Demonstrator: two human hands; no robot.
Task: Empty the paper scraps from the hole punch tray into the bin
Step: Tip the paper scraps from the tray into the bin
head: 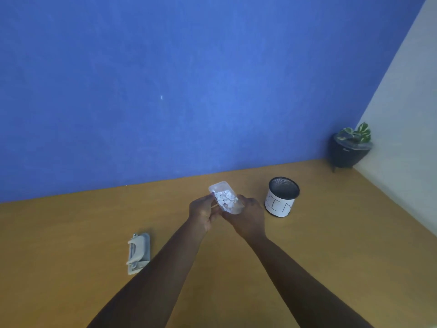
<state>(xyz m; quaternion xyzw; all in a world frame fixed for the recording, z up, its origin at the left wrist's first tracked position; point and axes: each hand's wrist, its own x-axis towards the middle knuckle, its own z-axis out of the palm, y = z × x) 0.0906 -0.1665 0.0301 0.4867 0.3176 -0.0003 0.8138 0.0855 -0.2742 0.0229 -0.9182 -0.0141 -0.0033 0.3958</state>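
A clear plastic hole punch tray (221, 187) filled with white paper scraps (225, 198) is held above the wooden desk (71, 233), open side up. My left hand (202, 215) grips its left side and my right hand (248, 218) grips its right side and underside. The bin (282, 197), a black mesh cup with a white paper label, stands upright on the desk just right of my right hand. The grey hole punch body (139, 253) lies on the desk to the left of my left forearm.
A blue wall (165, 91) rises behind the desk and a white wall (406, 114) closes off the right side. A small plant in a dark pot (350, 147) sits in the far right corner.
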